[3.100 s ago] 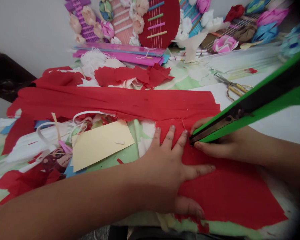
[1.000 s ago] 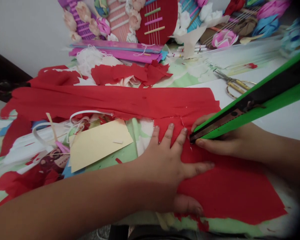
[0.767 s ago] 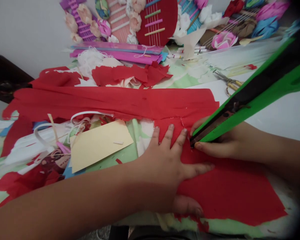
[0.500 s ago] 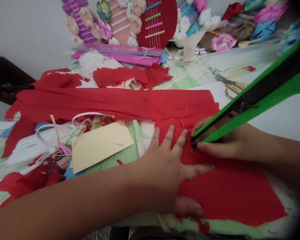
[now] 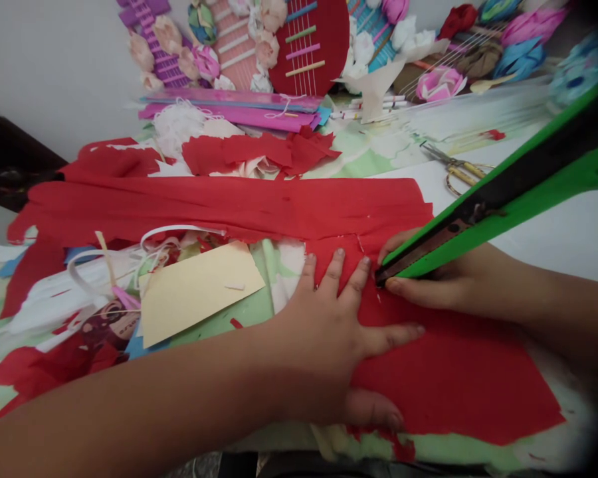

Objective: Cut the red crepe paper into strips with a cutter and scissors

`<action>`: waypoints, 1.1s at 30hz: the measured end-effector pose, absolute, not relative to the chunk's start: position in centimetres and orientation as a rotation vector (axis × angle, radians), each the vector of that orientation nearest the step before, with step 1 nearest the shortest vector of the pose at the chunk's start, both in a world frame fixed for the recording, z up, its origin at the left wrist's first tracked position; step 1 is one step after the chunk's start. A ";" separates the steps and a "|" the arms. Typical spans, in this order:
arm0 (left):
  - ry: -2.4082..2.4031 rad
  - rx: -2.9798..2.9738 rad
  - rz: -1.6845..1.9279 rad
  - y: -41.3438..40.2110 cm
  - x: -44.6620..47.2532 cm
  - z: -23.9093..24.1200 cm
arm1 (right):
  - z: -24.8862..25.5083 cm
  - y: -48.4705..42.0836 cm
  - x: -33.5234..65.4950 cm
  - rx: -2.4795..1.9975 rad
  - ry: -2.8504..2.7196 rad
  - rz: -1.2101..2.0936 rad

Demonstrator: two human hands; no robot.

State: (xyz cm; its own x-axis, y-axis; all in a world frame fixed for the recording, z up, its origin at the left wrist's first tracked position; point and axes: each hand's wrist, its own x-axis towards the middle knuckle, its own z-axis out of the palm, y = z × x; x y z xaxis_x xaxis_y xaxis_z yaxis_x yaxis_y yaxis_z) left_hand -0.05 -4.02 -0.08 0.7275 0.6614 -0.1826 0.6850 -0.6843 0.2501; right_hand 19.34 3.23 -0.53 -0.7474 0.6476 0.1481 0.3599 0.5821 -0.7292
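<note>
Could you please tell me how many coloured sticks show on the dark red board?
4, from the top: blue stick, green stick, pink stick, yellow stick. The dark red board runs off the picture's top, so more may be hidden.

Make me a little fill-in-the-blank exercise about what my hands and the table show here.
1. The sheet under the left hand is coloured ____.
2. The right hand holds a black and ____ tool.
3. Of the two hands, the cream card lies nearer the ____ one.
4. The tangled string is coloured ____.

Missing words: red, green, left, white.
</note>
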 end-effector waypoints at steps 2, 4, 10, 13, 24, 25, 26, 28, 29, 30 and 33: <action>1.055 2.629 -0.117 -4.0 0.0 0.0 | -0.6 3.3 19.5 -0.742 -2.426 1.038; 1.052 2.623 -0.121 -4.0 0.0 -0.1 | -0.7 3.3 19.7 -0.719 -2.440 1.069; 1.063 2.611 -0.153 -4.0 -0.1 -0.2 | -0.6 3.1 19.6 -0.729 -2.479 1.032; 1.064 2.606 -0.126 -4.0 -0.1 -0.2 | -0.5 3.0 19.5 -0.722 -2.493 1.027; 1.062 2.607 -0.146 -3.9 0.0 0.2 | -0.4 2.5 19.0 -0.825 -2.512 0.994; 1.062 2.609 -0.150 -3.9 0.0 0.2 | -0.3 2.5 19.0 -0.843 -2.500 1.012; 1.063 2.611 -0.152 -4.0 0.0 0.1 | -0.3 2.6 19.0 -0.852 -2.486 1.034; 1.064 2.613 -0.154 -4.0 0.0 0.1 | -0.2 2.6 19.1 -0.848 -2.468 1.076; 1.061 2.613 -0.155 -4.0 0.0 0.1 | -0.1 2.7 19.1 -0.839 -2.468 1.092; 1.059 2.613 -0.152 -4.0 -0.1 0.1 | -0.1 2.7 19.1 -0.828 -2.470 1.102; 1.058 2.614 -0.146 -4.0 -0.1 0.0 | -0.2 2.9 19.0 -0.809 -2.468 1.090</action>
State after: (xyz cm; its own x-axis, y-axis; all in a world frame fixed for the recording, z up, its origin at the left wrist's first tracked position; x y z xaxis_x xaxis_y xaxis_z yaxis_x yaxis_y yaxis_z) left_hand -0.05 -3.99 0.04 0.7211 0.6601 -0.2105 0.6925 -0.6764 0.2510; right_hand 19.03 2.85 -0.19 -0.7871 0.6136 0.0634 0.3665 0.5478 -0.7520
